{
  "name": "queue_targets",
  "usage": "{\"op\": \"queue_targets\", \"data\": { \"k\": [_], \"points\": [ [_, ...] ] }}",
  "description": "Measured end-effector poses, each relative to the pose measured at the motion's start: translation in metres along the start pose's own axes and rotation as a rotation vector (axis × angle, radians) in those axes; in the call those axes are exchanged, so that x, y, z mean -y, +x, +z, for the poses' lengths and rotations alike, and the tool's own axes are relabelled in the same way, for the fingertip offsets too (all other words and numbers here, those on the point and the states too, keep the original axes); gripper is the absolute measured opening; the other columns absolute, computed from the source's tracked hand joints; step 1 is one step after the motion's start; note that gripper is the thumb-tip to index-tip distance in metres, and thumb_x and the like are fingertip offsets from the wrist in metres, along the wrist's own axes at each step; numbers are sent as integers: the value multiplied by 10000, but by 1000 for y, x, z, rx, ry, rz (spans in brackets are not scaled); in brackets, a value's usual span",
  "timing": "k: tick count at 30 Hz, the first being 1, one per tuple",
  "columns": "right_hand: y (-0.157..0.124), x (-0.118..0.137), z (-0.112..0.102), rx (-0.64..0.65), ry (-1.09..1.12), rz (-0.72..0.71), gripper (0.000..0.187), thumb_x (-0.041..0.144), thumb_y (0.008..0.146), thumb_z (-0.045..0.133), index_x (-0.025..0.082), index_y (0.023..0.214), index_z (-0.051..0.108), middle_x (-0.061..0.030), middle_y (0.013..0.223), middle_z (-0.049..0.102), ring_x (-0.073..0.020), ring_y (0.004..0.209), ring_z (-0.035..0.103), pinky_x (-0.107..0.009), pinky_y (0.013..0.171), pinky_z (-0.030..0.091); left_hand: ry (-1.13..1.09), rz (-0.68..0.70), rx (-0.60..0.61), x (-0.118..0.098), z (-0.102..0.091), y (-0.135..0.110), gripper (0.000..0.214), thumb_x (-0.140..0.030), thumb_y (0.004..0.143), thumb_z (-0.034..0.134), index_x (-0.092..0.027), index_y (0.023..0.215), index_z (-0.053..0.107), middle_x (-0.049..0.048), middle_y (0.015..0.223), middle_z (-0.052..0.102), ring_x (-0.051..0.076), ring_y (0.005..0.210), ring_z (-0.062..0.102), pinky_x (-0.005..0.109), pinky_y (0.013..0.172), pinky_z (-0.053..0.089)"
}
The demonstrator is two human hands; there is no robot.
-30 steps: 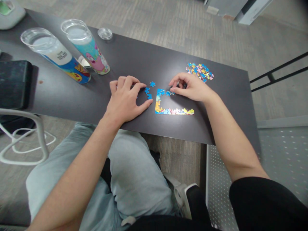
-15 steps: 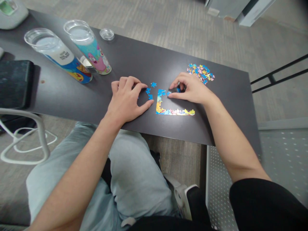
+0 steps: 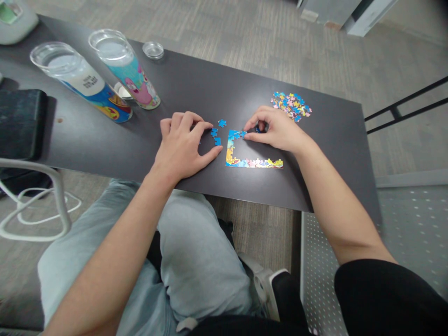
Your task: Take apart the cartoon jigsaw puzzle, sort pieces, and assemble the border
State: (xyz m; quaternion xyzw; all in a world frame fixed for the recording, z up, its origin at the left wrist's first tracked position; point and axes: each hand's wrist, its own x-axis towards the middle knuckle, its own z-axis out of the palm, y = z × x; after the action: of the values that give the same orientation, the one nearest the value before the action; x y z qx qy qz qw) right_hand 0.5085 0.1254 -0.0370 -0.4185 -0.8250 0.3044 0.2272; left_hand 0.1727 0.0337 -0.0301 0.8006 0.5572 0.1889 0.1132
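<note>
A partly joined jigsaw puzzle border [image 3: 230, 151] lies on the dark table, its left side and bottom edge linked and a short blue stretch along the top. Between thumb and forefinger, my right hand [image 3: 271, 127] pinches a blue puzzle piece [image 3: 243, 134] against the end of that top stretch. My left hand [image 3: 184, 144] rests on the table left of the border, thumb and fingers apart. Close to its fingertips lie loose blue pieces [image 3: 217, 141], with another blue piece [image 3: 222, 123] slightly farther back. Part of a blue piece shows beneath my right fingers.
A heap of mixed puzzle pieces [image 3: 292, 105] lies at the far right of the table [image 3: 196, 84]. Two clear-topped printed tubes [image 3: 100, 95] [image 3: 131, 77], a clear round lid [image 3: 153, 50] and a black box [image 3: 21, 123] are on the left.
My right hand has brought the blue piece slightly left, up against the top row of the border. My left hand stays nearly still; the view has shifted a little.
</note>
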Motion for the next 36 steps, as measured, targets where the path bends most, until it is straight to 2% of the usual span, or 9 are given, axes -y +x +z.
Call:
{"op": "queue_targets", "data": {
  "k": [5,10,13,19,23,30,36],
  "points": [
    [1,-2,4,-3,-6,-7,385,634,975,1104,311,1085,927,-77,1111,812,-275,922,652,-511,925,640,-3,-15,16,0,0,1,538,-643,1151,841,-325,1584,849,226,1711,739,599,1645,582,811,1403,398],
    [0,-1,6,-4,2,-1,310,524,982,1123,316,1091,920,-79,1128,778,-277,932,648,-515,920,629,-2,3,-3,1,0,0,561,-728,1170,816,-344,1576,859,218,1673,747,588,1620,587,799,1384,422],
    [0,1,6,0,2,8,311,520,973,1128,320,1097,923,-77,1121,780,-284,943,644,-509,907,626,5,13,0,1,0,0,551,-721,1177,818,-364,1594,863,210,1673,751,584,1620,592,803,1385,426],
    [0,2,7,-1,7,-2,351,577,968,1122,312,1095,929,-79,1126,801,-291,960,650,-495,899,607,-20,123,88,4,-1,0,528,-674,1183,859,-449,1660,901,185,1708,728,556,1665,579,809,1423,405],
    [-2,-4,4,-6,18,-12,347,558,949,1140,300,1071,943,-80,1121,814,-279,931,667,-491,900,593,-27,163,113,5,-1,1,512,-659,1170,883,-455,1638,927,182,1727,723,556,1659,583,808,1416,419],
    [-5,-13,-9,-44,-23,-3,377,610,885,1153,312,970,937,-69,1011,835,-274,833,666,-489,828,596,-15,13,18,1,0,0,627,-643,1192,801,-319,1729,800,243,1756,723,588,1636,601,794,1405,426],
    [-3,-15,-4,-106,-11,9,335,575,942,1088,318,1055,905,-48,944,808,-290,864,684,-490,860,588,-35,-45,-28,3,-2,6,468,-575,1229,714,-327,1606,836,203,1633,781,532,1558,660,750,1368,465]
  ]
}}
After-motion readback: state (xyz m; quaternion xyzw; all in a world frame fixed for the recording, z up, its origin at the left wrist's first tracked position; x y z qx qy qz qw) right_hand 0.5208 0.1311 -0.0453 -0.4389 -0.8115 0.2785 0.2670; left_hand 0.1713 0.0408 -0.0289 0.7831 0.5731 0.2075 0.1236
